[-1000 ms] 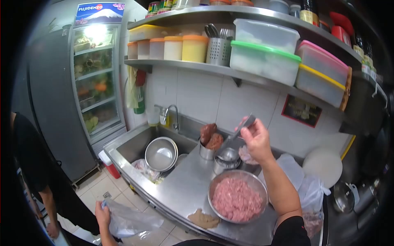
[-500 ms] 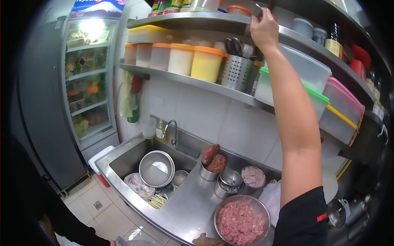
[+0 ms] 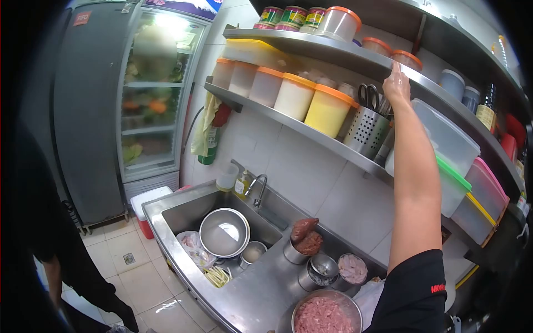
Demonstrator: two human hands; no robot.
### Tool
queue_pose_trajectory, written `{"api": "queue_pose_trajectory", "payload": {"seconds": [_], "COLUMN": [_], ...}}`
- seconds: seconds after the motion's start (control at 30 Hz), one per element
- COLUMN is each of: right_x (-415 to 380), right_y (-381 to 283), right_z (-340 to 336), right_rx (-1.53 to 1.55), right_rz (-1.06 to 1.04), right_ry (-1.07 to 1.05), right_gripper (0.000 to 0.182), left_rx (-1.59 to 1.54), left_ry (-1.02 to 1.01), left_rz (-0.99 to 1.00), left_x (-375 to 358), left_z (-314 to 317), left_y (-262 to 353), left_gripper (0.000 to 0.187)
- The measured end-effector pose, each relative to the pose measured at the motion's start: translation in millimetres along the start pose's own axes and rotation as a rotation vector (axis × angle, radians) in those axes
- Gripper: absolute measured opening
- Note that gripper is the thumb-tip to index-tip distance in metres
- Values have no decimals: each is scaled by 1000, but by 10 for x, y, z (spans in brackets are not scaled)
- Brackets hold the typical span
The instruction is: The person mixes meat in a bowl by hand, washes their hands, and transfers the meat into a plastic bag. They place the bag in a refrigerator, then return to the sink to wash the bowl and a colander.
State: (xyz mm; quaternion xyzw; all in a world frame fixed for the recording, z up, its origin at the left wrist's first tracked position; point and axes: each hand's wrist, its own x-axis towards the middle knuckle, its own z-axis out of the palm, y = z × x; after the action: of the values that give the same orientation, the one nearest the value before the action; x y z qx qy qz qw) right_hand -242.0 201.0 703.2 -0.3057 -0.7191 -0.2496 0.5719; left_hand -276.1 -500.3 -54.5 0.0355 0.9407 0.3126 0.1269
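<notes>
Right hand (image 3: 397, 89) at the upper shelf (image 3: 333, 47), upper right of the frame, arm (image 3: 417, 194) stretched tall for that height, orange-lidded tub (image 3: 408, 59) just beyond, whether the fingers (image 3: 395, 71) hold anything I can't tell!

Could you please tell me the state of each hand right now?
Left hand: not in view.
Right hand: at the upper shelf's edge; grip cannot be told.

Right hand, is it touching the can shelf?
Cannot tell: in the head view, the right hand overlaps the can shelf, but no contact or gap shows plainly.
</notes>
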Motion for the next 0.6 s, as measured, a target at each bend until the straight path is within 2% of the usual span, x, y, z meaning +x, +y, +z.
{"api": "queue_pose_trajectory", "payload": {"seconds": [0.07,0.17,0.2,0.3,0.4,0.43,0.5,0.53,0.57,0.6], "right_x": [-82,-157,-188,-116,-52,-73,-118,-151,-329,-431], "right_y": [-33,-48,-31,48,109,97,0,-28,-101,-311], "right_z": [15,16,12,54,147,173,55,-76,-181,-286], "right_rx": [21,-2,1,-154,-286,-323,-317,-263,104,143], "right_rz": [-42,-76,-17,18,67,80,-61,-333,-561,-572], "right_ry": [56,-11,-51,-401,-553,-606,-207,-44,281,258], "right_gripper": [47,46,45,43,39,39,38,36,37,39], "left_rx": [11,-7,-13,28,43,24,1,80,68,94], "left_ry": [-1,3,10,-75,-83,-18,124,165,175,176], "left_rz": [-56,-97,-94,-59,-38,3,31,91,26,76], "left_x": [-82,-162,-158,-281,-311,-258,-219,-273,-348,-372], "left_z": [-81,4,7,-137,-89,23,300,281,281,192], "left_y": [163,122,92,321,303,198,-115,-19,73,276], "left_gripper": [42,44,44,44,39,35,29,34,37,37]}}
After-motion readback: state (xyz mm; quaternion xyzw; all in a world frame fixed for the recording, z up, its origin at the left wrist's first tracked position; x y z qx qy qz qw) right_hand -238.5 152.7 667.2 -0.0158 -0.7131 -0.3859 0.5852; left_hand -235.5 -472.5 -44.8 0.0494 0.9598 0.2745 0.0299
